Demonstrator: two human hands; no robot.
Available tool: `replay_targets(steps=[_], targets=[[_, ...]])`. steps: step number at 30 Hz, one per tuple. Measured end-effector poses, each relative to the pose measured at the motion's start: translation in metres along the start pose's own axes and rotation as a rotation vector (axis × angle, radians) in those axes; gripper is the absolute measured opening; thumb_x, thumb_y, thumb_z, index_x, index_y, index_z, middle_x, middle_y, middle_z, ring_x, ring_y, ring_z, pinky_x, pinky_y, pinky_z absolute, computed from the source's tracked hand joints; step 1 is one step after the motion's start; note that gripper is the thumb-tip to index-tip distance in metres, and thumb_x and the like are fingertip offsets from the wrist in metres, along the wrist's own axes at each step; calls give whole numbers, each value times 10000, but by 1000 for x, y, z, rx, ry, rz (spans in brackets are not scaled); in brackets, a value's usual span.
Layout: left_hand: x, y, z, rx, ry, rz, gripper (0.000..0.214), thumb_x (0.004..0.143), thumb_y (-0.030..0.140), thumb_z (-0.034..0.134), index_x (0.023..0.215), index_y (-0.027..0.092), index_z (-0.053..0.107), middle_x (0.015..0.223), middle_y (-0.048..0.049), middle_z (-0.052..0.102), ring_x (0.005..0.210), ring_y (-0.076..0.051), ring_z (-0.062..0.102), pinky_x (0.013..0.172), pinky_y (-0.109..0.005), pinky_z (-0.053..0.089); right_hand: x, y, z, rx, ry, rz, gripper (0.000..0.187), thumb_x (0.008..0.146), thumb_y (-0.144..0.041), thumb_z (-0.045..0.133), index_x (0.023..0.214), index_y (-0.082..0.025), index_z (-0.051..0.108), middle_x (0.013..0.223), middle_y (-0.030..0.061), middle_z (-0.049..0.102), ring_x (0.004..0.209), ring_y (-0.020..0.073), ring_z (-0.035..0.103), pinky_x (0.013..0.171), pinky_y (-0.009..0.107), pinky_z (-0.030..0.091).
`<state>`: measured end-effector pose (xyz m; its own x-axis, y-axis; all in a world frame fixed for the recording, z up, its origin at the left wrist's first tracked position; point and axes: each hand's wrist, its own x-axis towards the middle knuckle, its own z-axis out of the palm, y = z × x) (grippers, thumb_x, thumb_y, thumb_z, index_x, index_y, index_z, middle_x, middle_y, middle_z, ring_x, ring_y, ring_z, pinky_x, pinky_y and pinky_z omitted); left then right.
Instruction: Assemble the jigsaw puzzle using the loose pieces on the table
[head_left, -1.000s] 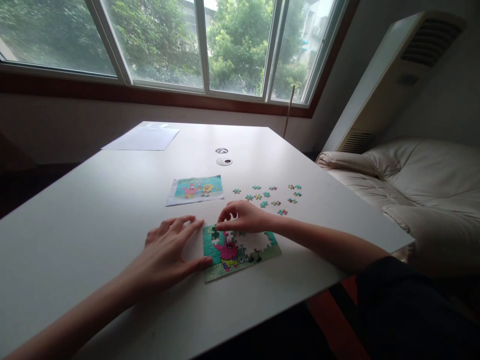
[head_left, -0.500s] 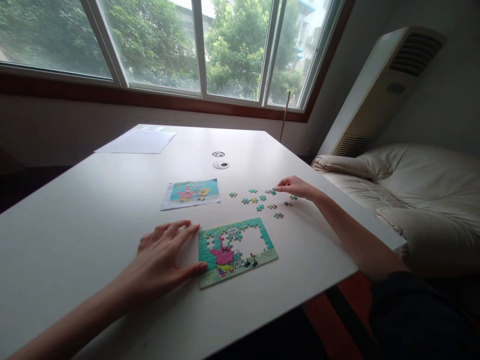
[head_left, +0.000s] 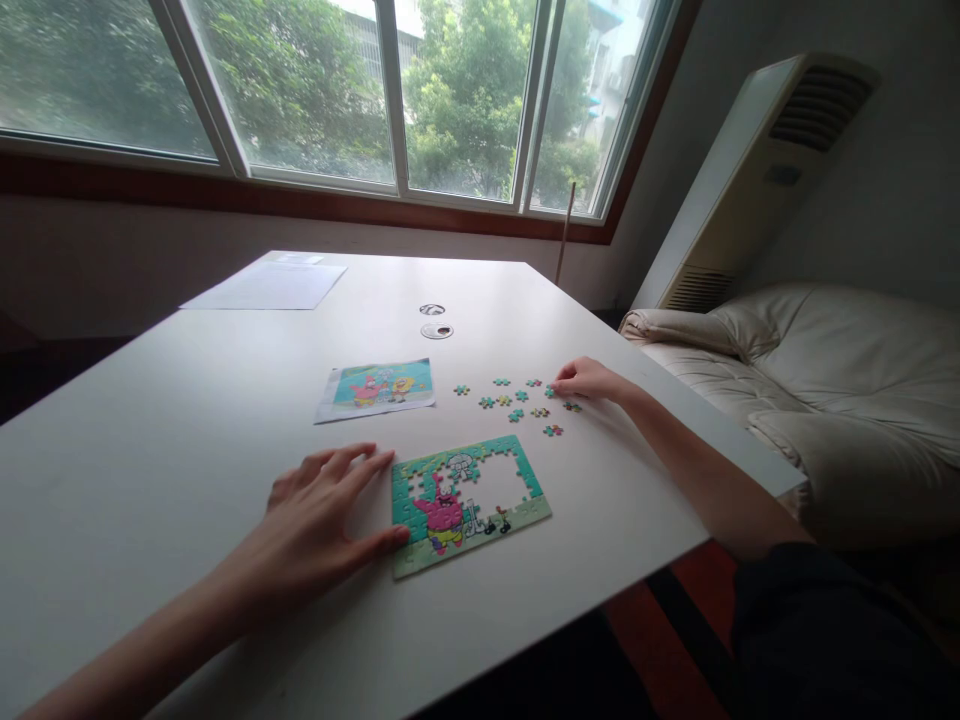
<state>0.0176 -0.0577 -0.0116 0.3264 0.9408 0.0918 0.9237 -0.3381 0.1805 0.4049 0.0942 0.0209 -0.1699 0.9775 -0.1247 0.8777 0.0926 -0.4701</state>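
A partly assembled jigsaw puzzle [head_left: 429, 548] with a pink starfish figure lies on the white table, with gaps at its upper right and left. My left hand [head_left: 322, 510] rests flat beside its left edge, fingers spread, the thumb tip touching the board's border. Beyond the puzzle, my right hand [head_left: 589, 379] pinches a small green jigsaw piece [head_left: 551, 391] between thumb and fingertips, at or just above the tabletop. Several loose pieces [head_left: 517, 415] lie scattered left of and below that hand. A printed reference picture [head_left: 384, 388] of the cartoon scene lies behind the puzzle.
White paper sheets [head_left: 262, 285] lie at the table's far left. Two round cable-hole covers [head_left: 436, 331] are set in the tabletop [head_left: 187, 430]. A cream leather sofa [head_left: 840, 370] and a tall air conditioner [head_left: 739, 190] stand to the right, with windows behind.
My right hand has shifted slightly nearer and right, drawing the pinched piece away from a neighbouring one and covering another piece. My left hand keeps its place at the puzzle. The view has shifted slightly.
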Motion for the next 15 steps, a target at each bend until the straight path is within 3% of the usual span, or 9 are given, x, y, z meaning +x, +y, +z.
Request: replay_targets(steps=[6,15], targets=[[1,-2,2,10,25,18,755,730,728,467,1354,305,420,1404,-78,424,1267,-372,335,959,-507,287,-4,-10,0,-152,108,-61,163,682,-300,658,710,-153,721,705,48,685,669,151,581,573,223,371],[0,-4,7,2,79,41,748,726,711,492,1349,303,432,1387,-79,447,1254,-380,353,953,-505,302,10,-50,20,-198,150,-307,228,806,-314,595,930,-176,727,882,65,689,794,167,598,717,257,409]])
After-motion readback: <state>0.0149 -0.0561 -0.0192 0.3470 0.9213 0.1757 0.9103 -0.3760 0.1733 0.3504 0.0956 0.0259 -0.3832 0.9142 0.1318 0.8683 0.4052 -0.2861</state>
